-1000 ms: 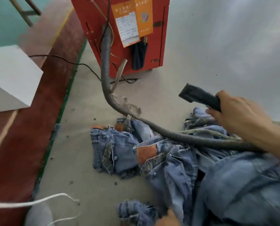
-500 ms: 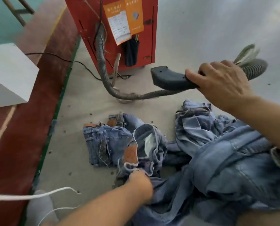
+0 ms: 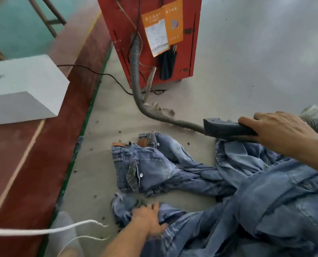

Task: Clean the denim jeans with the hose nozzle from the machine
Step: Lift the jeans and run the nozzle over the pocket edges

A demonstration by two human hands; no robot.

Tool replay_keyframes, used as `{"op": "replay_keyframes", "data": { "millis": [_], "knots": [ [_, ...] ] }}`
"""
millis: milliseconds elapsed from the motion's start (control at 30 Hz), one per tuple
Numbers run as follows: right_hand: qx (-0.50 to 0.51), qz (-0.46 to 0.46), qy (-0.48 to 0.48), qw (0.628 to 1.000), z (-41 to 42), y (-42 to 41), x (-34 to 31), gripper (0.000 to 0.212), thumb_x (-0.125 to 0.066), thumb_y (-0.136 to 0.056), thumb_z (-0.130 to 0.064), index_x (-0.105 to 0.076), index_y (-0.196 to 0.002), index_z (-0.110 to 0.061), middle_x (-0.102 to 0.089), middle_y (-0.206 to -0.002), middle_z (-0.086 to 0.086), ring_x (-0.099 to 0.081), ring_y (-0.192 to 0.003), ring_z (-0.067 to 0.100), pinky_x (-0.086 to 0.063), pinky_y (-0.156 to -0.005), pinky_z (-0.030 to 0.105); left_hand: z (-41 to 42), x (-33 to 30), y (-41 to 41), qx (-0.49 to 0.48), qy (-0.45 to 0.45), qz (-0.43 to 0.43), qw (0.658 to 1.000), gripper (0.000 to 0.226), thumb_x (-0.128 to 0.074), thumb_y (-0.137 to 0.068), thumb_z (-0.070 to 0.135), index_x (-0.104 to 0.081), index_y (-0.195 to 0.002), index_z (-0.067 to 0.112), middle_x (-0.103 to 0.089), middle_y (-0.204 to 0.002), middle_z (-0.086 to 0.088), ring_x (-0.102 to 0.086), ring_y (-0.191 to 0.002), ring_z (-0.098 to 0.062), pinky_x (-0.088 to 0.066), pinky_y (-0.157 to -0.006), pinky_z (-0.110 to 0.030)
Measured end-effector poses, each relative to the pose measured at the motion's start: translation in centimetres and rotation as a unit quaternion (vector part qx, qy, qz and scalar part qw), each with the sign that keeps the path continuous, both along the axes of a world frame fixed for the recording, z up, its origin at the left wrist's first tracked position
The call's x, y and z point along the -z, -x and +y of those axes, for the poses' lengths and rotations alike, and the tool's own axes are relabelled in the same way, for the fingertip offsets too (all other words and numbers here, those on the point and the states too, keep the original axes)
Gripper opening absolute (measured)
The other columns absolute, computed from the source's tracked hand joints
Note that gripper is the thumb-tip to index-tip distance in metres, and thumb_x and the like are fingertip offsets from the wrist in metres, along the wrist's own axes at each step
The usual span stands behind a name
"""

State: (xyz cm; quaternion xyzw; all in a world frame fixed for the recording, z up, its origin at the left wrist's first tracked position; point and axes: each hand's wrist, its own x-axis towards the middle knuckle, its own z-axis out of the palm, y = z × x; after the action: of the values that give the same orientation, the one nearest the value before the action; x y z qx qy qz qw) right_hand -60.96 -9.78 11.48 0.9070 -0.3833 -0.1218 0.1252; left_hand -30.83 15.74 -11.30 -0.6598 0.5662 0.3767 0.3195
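Faded blue denim jeans [image 3: 145, 167], crumpled

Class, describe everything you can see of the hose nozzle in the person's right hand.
The hose nozzle is a dark grey, matte, plastic-looking wedge with a blunt squared tip pointing left. It lies roughly level, just above the denim jeans. The right hand grips its rear from above. The ribbed grey hose runs from the red machine.

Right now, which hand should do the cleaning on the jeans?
The right hand: it already grips the hose nozzle, just above the denim jeans. The left hand rests on the fabric, likely better for holding it flat.
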Motion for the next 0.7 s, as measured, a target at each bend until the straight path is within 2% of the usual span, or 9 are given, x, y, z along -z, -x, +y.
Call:
{"op": "replay_keyframes", "data": {
  "millis": [100,167,267,333,400,500,567,633,700],
  "knots": [
    [0.016,-0.002,-0.009,1.000,-0.6,-0.6,0.2,0.034,-0.054,-0.098,-0.043,-0.040,-0.130,-0.040,-0.045,-0.074,-0.009,-0.053,-0.055,0.018,-0.043,-0.052,0.033,5.8,2.7,0.7,-0.228,-0.017,0.089,0.970,0.083,-0.053,-0.085,0.076,-0.044,-0.154,0.030,-0.044,-0.161,0.002,-0.041,-0.146,-0.018,-0.027,-0.119,-0.026],
    [0.015,-0.006,-0.010,1.000,-0.6,-0.7,1.0,0.033,-0.055,-0.095,-0.048,-0.044,-0.125,-0.040,-0.041,-0.069,-0.012,-0.048,-0.048,0.015,-0.046,-0.046,0.032,7.3,3.7,0.1,-0.299,0.064,0.093,0.948,0.061,-0.055,-0.092,0.067,-0.060,-0.141,0.031,-0.057,-0.149,0.003,-0.050,-0.139,-0.015,-0.035,-0.112,-0.025],
    [0.012,-0.010,-0.033,0.999,-2.2,-0.2,2.6,0.039,-0.066,-0.088,-0.051,-0.048,-0.121,-0.042,-0.030,-0.065,-0.018,-0.034,-0.042,0.008,-0.036,-0.039,0.027,5.3,3.2,-1.2,-0.262,0.182,0.044,0.947,0.051,-0.044,-0.092,0.058,-0.077,-0.110,0.023,-0.074,-0.116,-0.008,-0.067,-0.111,-0.029,-0.050,-0.091,-0.036],
    [0.019,-0.008,-0.046,0.999,-3.1,0.0,3.4,0.049,-0.074,-0.082,-0.047,-0.046,-0.122,-0.045,-0.027,-0.065,-0.020,-0.028,-0.042,0.005,-0.024,-0.041,0.022,2.9,2.5,-2.9,-0.277,0.400,-0.049,0.872,0.039,-0.049,-0.084,0.044,-0.072,-0.086,0.013,-0.069,-0.091,-0.013,-0.064,-0.087,-0.037,-0.050,-0.074,-0.043],
    [0.027,-0.005,-0.052,0.998,-3.3,0.0,3.8,0.051,-0.074,-0.080,-0.045,-0.045,-0.122,-0.046,-0.028,-0.066,-0.020,-0.030,-0.043,0.004,-0.027,-0.040,0.022,-0.9,1.3,-5.8,-0.405,0.491,-0.115,0.763,0.037,-0.066,-0.083,0.034,-0.063,-0.106,0.005,-0.063,-0.105,-0.019,-0.059,-0.098,-0.040,-0.049,-0.081,-0.050],
    [0.009,-0.023,-0.045,0.999,-2.2,-1.2,3.2,0.036,-0.066,-0.085,-0.051,-0.049,-0.116,-0.043,-0.034,-0.066,-0.021,-0.038,-0.043,0.007,-0.038,-0.038,0.026,-7.2,-0.2,-11.3,-0.687,0.337,0.027,0.643,0.095,-0.072,-0.091,0.052,-0.024,-0.154,-0.001,-0.040,-0.154,-0.026,-0.044,-0.139,-0.044,-0.037,-0.114,-0.052],
    [0.003,-0.026,-0.061,0.998,-0.7,-2.7,2.7,0.033,-0.063,-0.085,-0.054,-0.051,-0.113,-0.040,-0.040,-0.067,-0.021,-0.037,-0.043,0.008,-0.029,-0.036,0.022,-9.3,-0.7,-13.4,-0.759,0.243,0.166,0.581,0.091,-0.075,-0.087,0.056,-0.037,-0.150,0.001,-0.051,-0.150,-0.020,-0.054,-0.132,-0.036,-0.043,-0.111,-0.046],
    [-0.010,-0.037,-0.065,0.997,0.4,-4.4,1.8,0.032,-0.058,-0.088,-0.057,-0.049,-0.113,-0.039,-0.046,-0.070,-0.020,-0.041,-0.046,0.009,-0.022,-0.038,0.022,-10.2,-2.0,-14.4,-0.719,0.235,0.217,0.617,0.057,-0.079,-0.088,0.043,-0.063,-0.127,0.004,-0.070,-0.126,-0.017,-0.068,-0.105,-0.027,-0.054,-0.094,-0.036],
    [-0.009,-0.055,-0.088,0.995,1.4,-5.7,0.8,0.031,-0.049,-0.093,-0.061,-0.043,-0.116,-0.040,-0.053,-0.078,-0.018,-0.052,-0.056,0.009,-0.032,-0.043,0.025,-10.6,-4.5,-15.2,-0.686,0.284,0.222,0.632,0.025,-0.076,-0.091,0.027,-0.068,-0.108,0.011,-0.074,-0.106,-0.014,-0.068,-0.083,-0.021,-0.052,-0.072,-0.029]
  ]
}}
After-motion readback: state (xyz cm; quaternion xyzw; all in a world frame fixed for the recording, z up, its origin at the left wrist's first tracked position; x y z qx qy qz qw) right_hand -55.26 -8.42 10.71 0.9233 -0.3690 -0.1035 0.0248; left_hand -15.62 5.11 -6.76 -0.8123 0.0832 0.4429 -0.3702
